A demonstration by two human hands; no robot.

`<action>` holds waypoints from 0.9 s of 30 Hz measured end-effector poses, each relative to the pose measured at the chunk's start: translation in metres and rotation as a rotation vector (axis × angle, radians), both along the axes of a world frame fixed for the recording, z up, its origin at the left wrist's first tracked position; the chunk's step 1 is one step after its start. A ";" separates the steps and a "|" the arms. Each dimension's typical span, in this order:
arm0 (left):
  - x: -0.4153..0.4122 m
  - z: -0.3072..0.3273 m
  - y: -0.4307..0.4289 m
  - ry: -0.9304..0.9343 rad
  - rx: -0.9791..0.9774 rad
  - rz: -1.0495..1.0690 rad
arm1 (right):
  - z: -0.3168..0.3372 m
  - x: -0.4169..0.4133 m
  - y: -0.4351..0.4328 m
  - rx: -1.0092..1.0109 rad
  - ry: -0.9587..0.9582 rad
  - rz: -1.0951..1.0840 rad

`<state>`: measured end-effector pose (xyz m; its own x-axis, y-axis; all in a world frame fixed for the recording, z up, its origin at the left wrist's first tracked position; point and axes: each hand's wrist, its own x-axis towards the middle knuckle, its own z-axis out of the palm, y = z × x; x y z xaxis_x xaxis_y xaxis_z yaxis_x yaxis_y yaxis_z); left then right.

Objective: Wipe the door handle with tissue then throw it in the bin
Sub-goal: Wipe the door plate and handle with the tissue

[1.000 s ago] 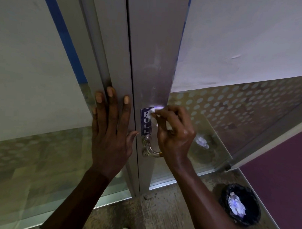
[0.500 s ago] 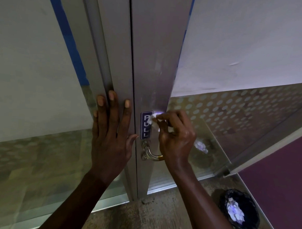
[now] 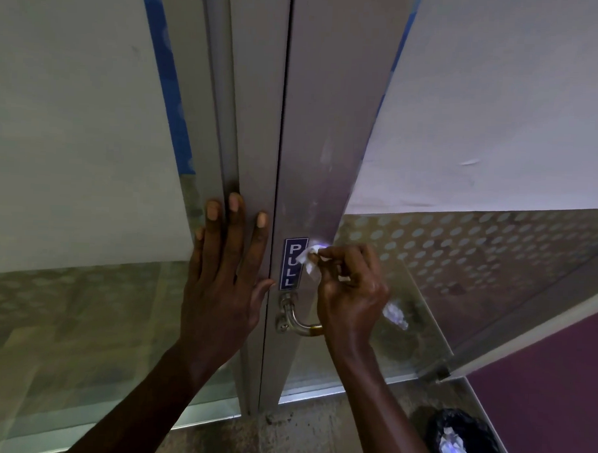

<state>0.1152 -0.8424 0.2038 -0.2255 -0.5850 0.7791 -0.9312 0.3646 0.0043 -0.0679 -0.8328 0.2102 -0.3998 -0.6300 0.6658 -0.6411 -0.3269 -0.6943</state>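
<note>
A curved metal door handle (image 3: 296, 319) is fixed to the grey aluminium door frame, just below a blue PULL sticker (image 3: 292, 264). My right hand (image 3: 351, 291) pinches a small white tissue (image 3: 310, 260) between fingertips, pressed against the frame beside the sticker, above the handle. The hand hides the handle's upper part. My left hand (image 3: 226, 278) lies flat with fingers spread on the neighbouring frame to the left, holding nothing. A black-lined bin (image 3: 463, 442) with crumpled white paper inside stands on the floor at the lower right.
Frosted and dotted glass panels (image 3: 476, 253) flank the frame on both sides. A reflection of crumpled tissue (image 3: 394, 314) shows in the right glass. A purple surface (image 3: 549, 387) fills the lower right beside the bin. The floor below is speckled stone.
The view has shifted slightly, so the bin sits lower in the frame. My right hand stays by the sticker with the tissue, fingers shifted a little. My left hand has not moved.
</note>
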 end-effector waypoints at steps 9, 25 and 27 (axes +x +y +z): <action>0.001 0.000 0.001 0.001 0.005 -0.003 | 0.015 -0.003 -0.002 -0.030 0.011 -0.024; -0.003 0.000 0.003 0.011 0.047 0.006 | 0.014 -0.014 -0.009 -0.080 0.033 -0.013; -0.004 0.000 0.004 0.020 0.049 0.011 | 0.016 -0.012 -0.011 -0.094 0.030 -0.009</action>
